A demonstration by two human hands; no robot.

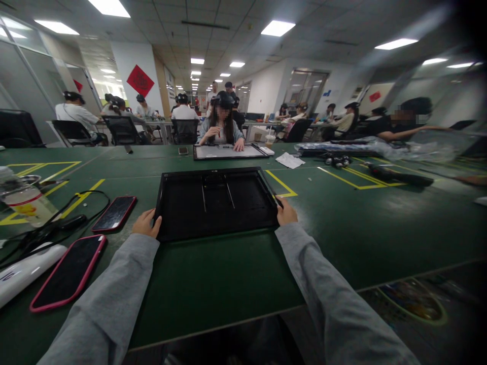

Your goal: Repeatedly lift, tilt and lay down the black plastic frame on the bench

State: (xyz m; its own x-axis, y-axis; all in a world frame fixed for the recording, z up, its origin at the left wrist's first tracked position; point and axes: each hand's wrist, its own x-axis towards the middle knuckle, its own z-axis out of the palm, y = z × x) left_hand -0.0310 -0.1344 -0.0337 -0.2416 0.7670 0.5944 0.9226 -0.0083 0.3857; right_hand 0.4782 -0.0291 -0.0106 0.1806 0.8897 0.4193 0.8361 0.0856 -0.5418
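Gray sleeves near, left hand and right hand, fingers clamped on black panel, two phones left, green surface

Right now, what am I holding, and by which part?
The black rectangular panel: left edge in your left hand, right edge in your right hand.

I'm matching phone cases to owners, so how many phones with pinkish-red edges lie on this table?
2. The farther phone lies left of the left hand; the nearer phone lies closer to the camera, beside a white object. Others may be hidden.
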